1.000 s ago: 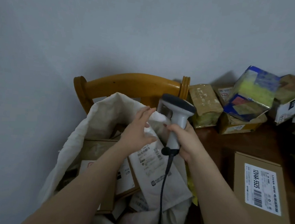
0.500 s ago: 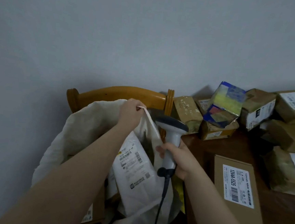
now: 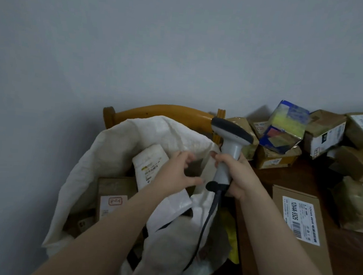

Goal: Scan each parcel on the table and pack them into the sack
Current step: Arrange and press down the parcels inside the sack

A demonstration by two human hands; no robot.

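Note:
A white woven sack stands open on a wooden chair. Inside it lie a white mailer parcel with a barcode label and a brown cardboard box. My left hand hovers over the mailer with its fingers spread and loosely curved, holding nothing. My right hand grips the handle of a grey barcode scanner beside the sack's right rim; its black cable hangs down across the sack. A flat brown box labelled 12V4A-5525 lies on the table to the right.
Several taped brown parcels and a blue-and-yellow wrapped one are piled at the back right of the dark wooden table. Another wrapped parcel sits at the right edge. Something yellow shows between sack and table. A plain wall stands behind.
My left hand has let go of the sack's rim and come down over the white mailer, which lies lower in the sack. The scanner stays in my right hand.

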